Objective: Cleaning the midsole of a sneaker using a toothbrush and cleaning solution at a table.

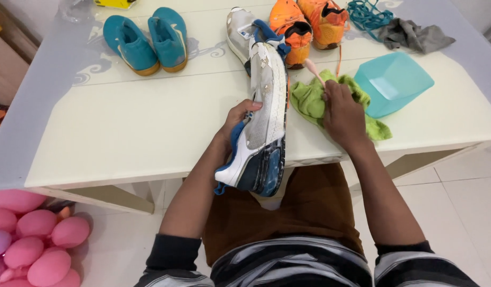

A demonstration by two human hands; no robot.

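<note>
My left hand (236, 120) grips a worn white and blue sports shoe (262, 117), held on its side with the dirty sole facing right, its heel hanging past the table's near edge. My right hand (342, 112) rests on a green cloth (311, 99) lying on the white table (139, 117); a pink brush handle (313, 70) sticks out above the fingers. The other white shoe (240, 33) lies just behind the held one.
A pair of teal shoes (147, 40) sits at the back left. Orange shoes (306, 24) stand at the back middle, with a teal lace (367, 15) and grey rag (413, 34) to their right. A teal plastic basin (393, 82) is by the cloth. Pink balloons (35, 236) lie on the floor.
</note>
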